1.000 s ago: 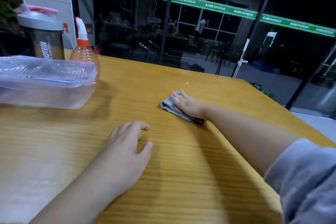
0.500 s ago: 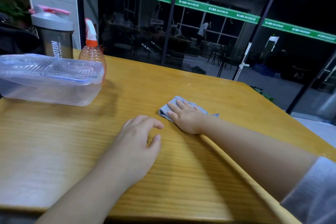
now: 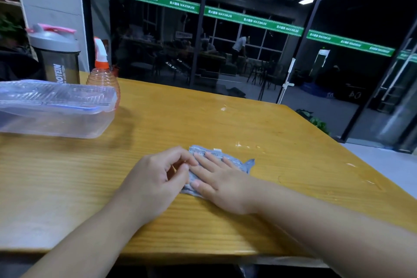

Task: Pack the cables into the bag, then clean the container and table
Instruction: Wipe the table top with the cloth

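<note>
A person's right hand point(image 3: 222, 181) lies flat, fingers straight and spread, pressing a grey cloth point(image 3: 237, 161) onto the wooden table point(image 3: 259, 124) at the centre of the frame. The left hand point(image 3: 155, 178), just beside it, has its fingers curled and touching the cloth's left edge; whether it pinches the fabric cannot be told. At the left of the frame sits a lidded clear container point(image 3: 56, 108), with an orange spray bottle point(image 3: 102, 70) and a grey shaker bottle point(image 3: 57, 54) behind it.
</note>
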